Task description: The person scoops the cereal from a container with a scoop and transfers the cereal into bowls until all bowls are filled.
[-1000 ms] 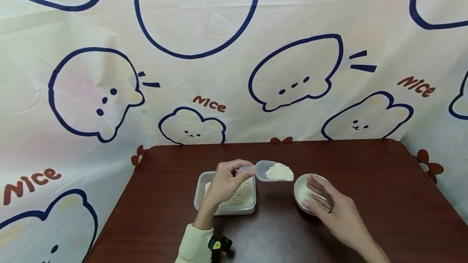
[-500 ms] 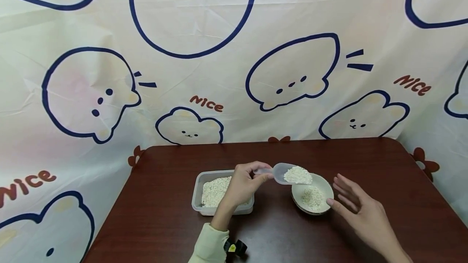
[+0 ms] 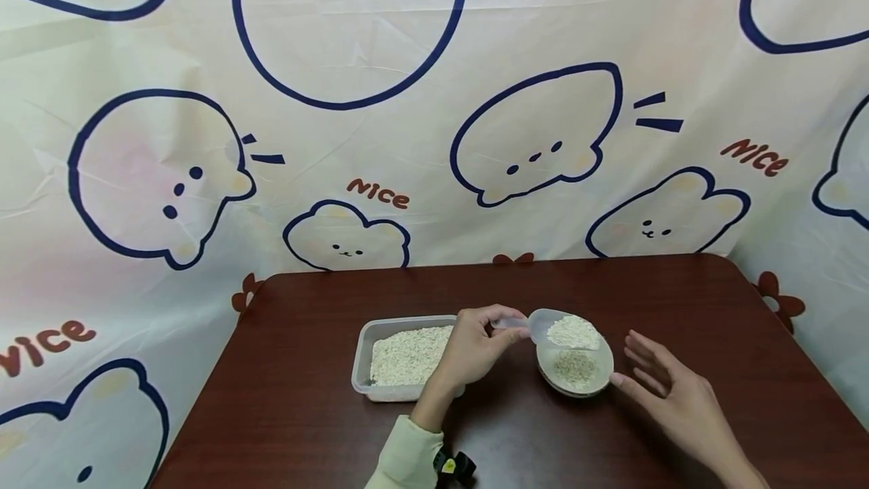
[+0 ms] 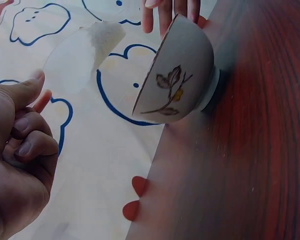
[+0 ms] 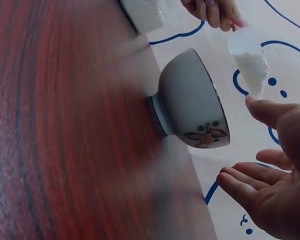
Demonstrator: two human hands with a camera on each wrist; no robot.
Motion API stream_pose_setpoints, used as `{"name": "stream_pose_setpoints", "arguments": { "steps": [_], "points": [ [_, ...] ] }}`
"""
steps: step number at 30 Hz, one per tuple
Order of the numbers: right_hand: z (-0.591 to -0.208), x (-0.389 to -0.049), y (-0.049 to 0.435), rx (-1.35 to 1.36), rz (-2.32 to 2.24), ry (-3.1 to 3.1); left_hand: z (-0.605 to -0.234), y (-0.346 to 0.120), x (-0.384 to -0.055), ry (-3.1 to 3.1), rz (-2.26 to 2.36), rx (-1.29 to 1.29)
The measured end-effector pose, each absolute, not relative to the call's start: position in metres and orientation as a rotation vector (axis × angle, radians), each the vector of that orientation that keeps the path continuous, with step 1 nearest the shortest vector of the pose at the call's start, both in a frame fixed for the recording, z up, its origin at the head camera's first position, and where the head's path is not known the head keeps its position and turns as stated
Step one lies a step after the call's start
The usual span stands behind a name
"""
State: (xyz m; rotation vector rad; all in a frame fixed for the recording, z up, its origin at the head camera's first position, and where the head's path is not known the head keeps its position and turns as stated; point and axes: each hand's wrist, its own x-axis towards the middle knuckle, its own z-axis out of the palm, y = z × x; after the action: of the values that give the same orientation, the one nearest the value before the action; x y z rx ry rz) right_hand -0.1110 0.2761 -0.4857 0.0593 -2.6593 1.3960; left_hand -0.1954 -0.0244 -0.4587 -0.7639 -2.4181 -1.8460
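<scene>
My left hand (image 3: 475, 349) pinches the handle of a translucent plastic scoop (image 3: 541, 323) loaded with off-white flakes, which look like oats (image 3: 573, 332). The scoop is held above the far side of a white bowl (image 3: 606, 370), its tip over the opening. More flakes lie in the bottom of the bowl. Painted leaves and a twig mark the bowl's outside (image 4: 177, 85) in the left wrist view. To the right of the bowl my right hand (image 3: 679, 402) holds nothing, fingers spread and thumb tip close to the rim.
A clear rectangular plastic tub (image 3: 361, 361) of the same flakes stands left of the bowl, partly hidden behind my left forearm. Both stand on a dark red-brown wooden table (image 3: 305, 429). A cartoon-printed cloth (image 3: 407, 134) hangs behind the table's far edge.
My left hand has carried the loaded scoop rightward from near the tub to over the bowl. My right hand has drawn back from over the bowl to its right side.
</scene>
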Motion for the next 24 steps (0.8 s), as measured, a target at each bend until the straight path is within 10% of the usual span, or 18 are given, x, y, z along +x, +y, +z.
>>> {"name": "stream_pose_setpoints", "arguments": {
  "steps": [24],
  "points": [
    [-0.502,-0.121,0.272,0.006,1.449,-2.836,-0.459,-0.013,-0.197,-2.585,-1.563,-0.846]
  ]
}}
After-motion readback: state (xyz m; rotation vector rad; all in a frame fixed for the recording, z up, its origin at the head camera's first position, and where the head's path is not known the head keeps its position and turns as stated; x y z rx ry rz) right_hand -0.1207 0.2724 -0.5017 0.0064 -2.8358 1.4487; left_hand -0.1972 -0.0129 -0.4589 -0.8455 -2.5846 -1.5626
